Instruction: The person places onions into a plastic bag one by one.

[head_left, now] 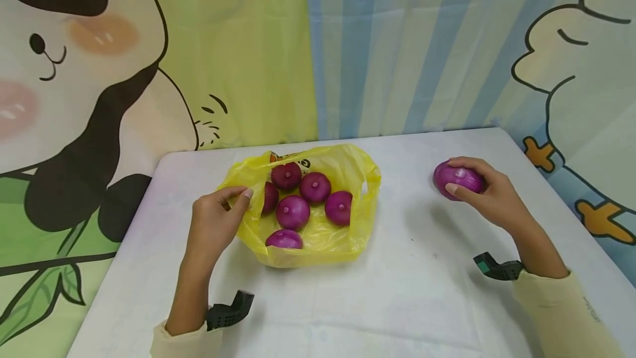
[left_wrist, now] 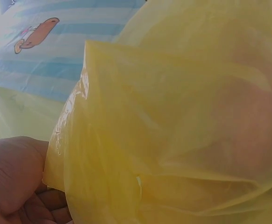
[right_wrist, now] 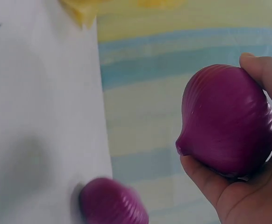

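Note:
A thin yellow plastic bag (head_left: 365, 236) lies wide-mouthed on the table with several purple onions (head_left: 293, 212) inside. My left hand (head_left: 216, 222) pinches the bag's left rim between thumb and fingers; in the left wrist view the yellow film (left_wrist: 126, 116) covers most of the picture. To the right of the bag, my right hand (head_left: 489, 192) grips a purple onion (head_left: 467, 177), held up off the table in the right wrist view. Another onion (right_wrist: 110, 203) rests on the table below it, mostly hidden behind the held one in the head view.
A white-covered table (head_left: 372, 303) carries everything. Behind it hangs a printed curtain (head_left: 407, 43) with cartoon animals and blue stripes. A black wrist device (head_left: 231, 311) sits on the left wrist, and a similar one (head_left: 499, 268) on the right.

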The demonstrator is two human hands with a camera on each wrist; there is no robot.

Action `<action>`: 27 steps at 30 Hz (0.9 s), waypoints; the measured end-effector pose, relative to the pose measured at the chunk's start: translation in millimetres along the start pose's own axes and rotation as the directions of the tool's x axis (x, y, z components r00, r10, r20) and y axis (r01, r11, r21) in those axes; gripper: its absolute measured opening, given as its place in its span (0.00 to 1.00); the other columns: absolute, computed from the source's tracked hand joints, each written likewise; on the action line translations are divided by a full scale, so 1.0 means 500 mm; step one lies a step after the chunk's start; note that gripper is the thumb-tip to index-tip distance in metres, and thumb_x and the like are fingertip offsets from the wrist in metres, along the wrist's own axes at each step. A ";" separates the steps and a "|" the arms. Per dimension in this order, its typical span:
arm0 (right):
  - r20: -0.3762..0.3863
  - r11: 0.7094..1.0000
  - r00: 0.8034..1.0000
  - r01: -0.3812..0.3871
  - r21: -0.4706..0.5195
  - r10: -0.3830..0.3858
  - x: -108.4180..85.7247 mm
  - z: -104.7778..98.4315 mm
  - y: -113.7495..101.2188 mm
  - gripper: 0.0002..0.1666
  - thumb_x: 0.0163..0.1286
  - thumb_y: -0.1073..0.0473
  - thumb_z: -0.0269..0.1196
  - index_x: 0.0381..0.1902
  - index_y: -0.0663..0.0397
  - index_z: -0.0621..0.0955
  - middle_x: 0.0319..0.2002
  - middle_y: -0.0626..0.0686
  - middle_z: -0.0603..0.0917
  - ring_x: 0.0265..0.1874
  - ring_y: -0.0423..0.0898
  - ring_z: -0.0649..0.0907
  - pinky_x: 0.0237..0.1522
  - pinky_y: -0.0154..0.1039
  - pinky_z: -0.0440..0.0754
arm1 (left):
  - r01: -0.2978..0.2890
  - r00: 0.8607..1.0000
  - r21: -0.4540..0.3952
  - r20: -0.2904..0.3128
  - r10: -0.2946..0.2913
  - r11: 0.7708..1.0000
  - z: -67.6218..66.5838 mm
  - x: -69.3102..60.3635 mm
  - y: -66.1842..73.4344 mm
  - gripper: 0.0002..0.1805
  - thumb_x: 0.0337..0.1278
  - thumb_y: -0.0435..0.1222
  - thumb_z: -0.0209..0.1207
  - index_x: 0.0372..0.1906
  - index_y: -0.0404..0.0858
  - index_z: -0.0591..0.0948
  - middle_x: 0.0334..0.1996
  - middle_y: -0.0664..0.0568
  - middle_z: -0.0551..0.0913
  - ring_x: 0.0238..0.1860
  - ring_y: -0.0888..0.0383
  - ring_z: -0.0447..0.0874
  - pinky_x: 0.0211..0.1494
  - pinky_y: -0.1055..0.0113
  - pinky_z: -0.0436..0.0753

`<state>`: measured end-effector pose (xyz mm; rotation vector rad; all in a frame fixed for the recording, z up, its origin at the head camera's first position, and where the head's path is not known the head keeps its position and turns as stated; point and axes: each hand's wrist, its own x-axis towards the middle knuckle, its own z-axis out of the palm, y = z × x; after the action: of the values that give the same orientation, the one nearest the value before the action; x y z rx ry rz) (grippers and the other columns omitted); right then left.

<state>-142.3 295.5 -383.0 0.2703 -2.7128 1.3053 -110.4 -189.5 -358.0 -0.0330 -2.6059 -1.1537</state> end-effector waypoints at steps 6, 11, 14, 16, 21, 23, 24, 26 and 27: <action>0.039 0.992 0.995 0.087 0.091 -0.091 0.027 0.034 -0.048 0.36 0.61 0.65 0.70 0.66 0.50 0.72 0.66 0.56 0.68 0.61 0.65 0.66 0.38 0.27 0.78 | -0.002 1.000 0.002 -0.010 0.002 1.000 -0.001 0.000 -0.004 0.17 0.66 0.43 0.60 0.44 0.32 0.86 0.18 0.50 0.78 0.18 0.53 0.67 0.16 0.69 0.67; 0.081 0.976 0.984 0.143 0.161 -0.158 0.034 0.064 -0.083 0.31 0.61 0.68 0.69 0.62 0.53 0.75 0.64 0.53 0.71 0.60 0.57 0.69 0.41 0.31 0.80 | -0.017 1.000 -0.002 -0.012 0.017 1.000 0.000 0.002 -0.005 0.16 0.65 0.42 0.61 0.43 0.33 0.87 0.19 0.50 0.79 0.18 0.53 0.67 0.16 0.69 0.67; 0.094 0.962 0.976 0.176 0.210 -0.198 0.039 0.080 -0.101 0.29 0.61 0.69 0.68 0.61 0.54 0.76 0.63 0.54 0.72 0.59 0.55 0.70 0.42 0.33 0.81 | -0.023 1.000 -0.008 -0.012 0.023 1.000 -0.001 0.002 -0.003 0.16 0.65 0.42 0.61 0.43 0.33 0.87 0.19 0.51 0.79 0.18 0.54 0.67 0.17 0.69 0.67; 0.106 0.950 0.969 0.190 0.247 -0.222 0.043 0.089 -0.113 0.29 0.61 0.69 0.68 0.61 0.55 0.76 0.63 0.54 0.73 0.59 0.53 0.70 0.43 0.34 0.81 | -0.023 1.000 -0.007 -0.012 0.023 1.000 -0.002 0.002 -0.002 0.16 0.65 0.42 0.61 0.43 0.33 0.87 0.19 0.51 0.79 0.17 0.54 0.67 0.16 0.69 0.67; 0.172 0.893 0.935 0.226 0.388 -0.312 0.054 0.107 -0.146 0.28 0.62 0.72 0.66 0.60 0.58 0.75 0.62 0.55 0.73 0.59 0.52 0.71 0.44 0.39 0.82 | -0.014 1.000 -0.007 -0.001 0.014 1.000 0.000 0.003 -0.003 0.16 0.65 0.43 0.61 0.44 0.33 0.87 0.20 0.51 0.80 0.18 0.53 0.67 0.17 0.69 0.68; 0.193 0.861 0.914 0.243 0.446 -0.358 0.060 0.115 -0.161 0.27 0.62 0.73 0.64 0.59 0.59 0.75 0.62 0.56 0.73 0.59 0.52 0.71 0.44 0.41 0.83 | -0.012 1.000 -0.007 0.005 0.012 1.000 0.001 0.003 -0.004 0.17 0.65 0.43 0.60 0.45 0.33 0.86 0.21 0.52 0.81 0.19 0.53 0.68 0.17 0.69 0.68; 0.201 0.845 0.902 0.252 0.471 -0.381 0.064 0.121 -0.170 0.26 0.62 0.73 0.64 0.59 0.60 0.75 0.62 0.57 0.73 0.60 0.53 0.71 0.44 0.43 0.83 | -0.014 1.000 -0.006 0.005 0.014 1.000 0.001 0.003 -0.004 0.17 0.65 0.43 0.61 0.45 0.33 0.86 0.22 0.52 0.82 0.19 0.53 0.68 0.17 0.69 0.69; 0.212 0.824 0.884 0.269 0.499 -0.417 0.071 0.132 -0.189 0.26 0.62 0.73 0.64 0.59 0.59 0.76 0.62 0.57 0.73 0.60 0.54 0.71 0.43 0.44 0.83 | -0.015 1.000 -0.005 0.004 0.015 1.000 0.002 0.003 -0.005 0.16 0.65 0.43 0.61 0.45 0.33 0.86 0.22 0.52 0.82 0.19 0.53 0.68 0.17 0.69 0.69; 0.223 0.815 0.874 0.273 0.511 -0.432 0.075 0.139 -0.198 0.26 0.62 0.72 0.65 0.58 0.59 0.76 0.62 0.57 0.73 0.60 0.54 0.71 0.43 0.45 0.83 | -0.014 1.000 -0.002 0.004 0.014 1.000 0.003 0.003 -0.005 0.16 0.65 0.43 0.61 0.45 0.33 0.86 0.22 0.52 0.82 0.19 0.53 0.68 0.17 0.69 0.69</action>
<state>-160.0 176.3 -344.2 1.0867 -2.3463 1.9017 -112.4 -190.5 -360.3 -0.0534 -2.6034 -1.1532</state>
